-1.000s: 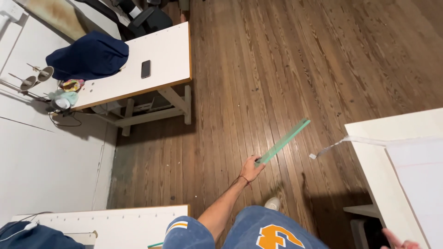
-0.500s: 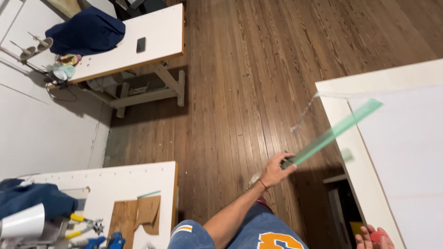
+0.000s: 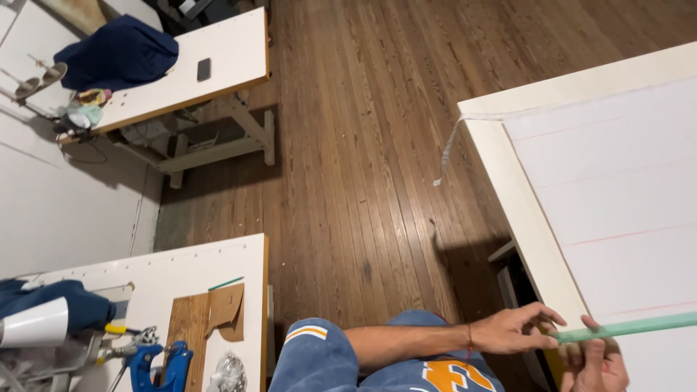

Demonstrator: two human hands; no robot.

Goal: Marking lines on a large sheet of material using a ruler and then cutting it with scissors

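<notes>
My left hand [image 3: 519, 330] reaches in from the lower middle and pinches the near end of a long, thin green ruler [image 3: 639, 325]. The ruler lies nearly flat over the white sheet [image 3: 617, 181] on the cream-edged table [image 3: 519, 210] at the right. Just under the ruler's near end is my right hand [image 3: 594, 363], at the bottom edge, with one finger hooked up over the ruler. A thin band circles my left wrist. My blue top with orange lettering fills the bottom centre.
A white strip [image 3: 444, 156] dangles off the big table's corner above the wooden floor [image 3: 363, 145]. A white table at top left carries a dark blue garment [image 3: 120, 51] and a black phone [image 3: 204, 69]. The near-left table holds brown card pieces [image 3: 210, 312], a blue tool [image 3: 160, 363] and a white cone [image 3: 33, 323].
The ruler has swung from pointing up over the floor down onto the white table at the right. My left hand moved right with it, and my right hand has come up to it.
</notes>
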